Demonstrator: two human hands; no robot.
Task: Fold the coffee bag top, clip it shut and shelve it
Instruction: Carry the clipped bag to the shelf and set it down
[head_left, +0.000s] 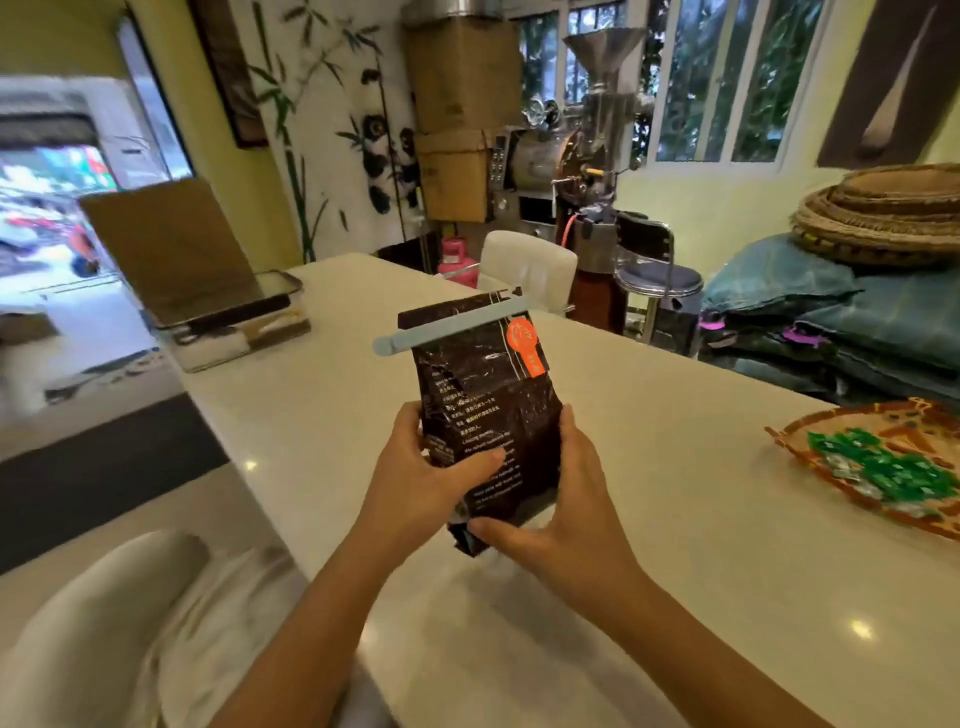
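Note:
A dark brown coffee bag (483, 395) with white print and an orange label is held upright above the white table (675, 467), in the middle of the view. A long pale grey-blue clip (449, 326) runs across its folded top, tilted up to the right. My left hand (431, 467) grips the bag's lower left side, thumb across the front. My right hand (556, 499) holds the lower right side and the bottom corner, thumb under the base.
A laptop (182, 254) stands on a stack at the table's far left. A woven tray of green sweets (883, 467) lies at the right. A white chair (524, 265), a stool (654, 275) and a coffee roaster (582, 156) stand behind; another white chair (104, 623) is at near left.

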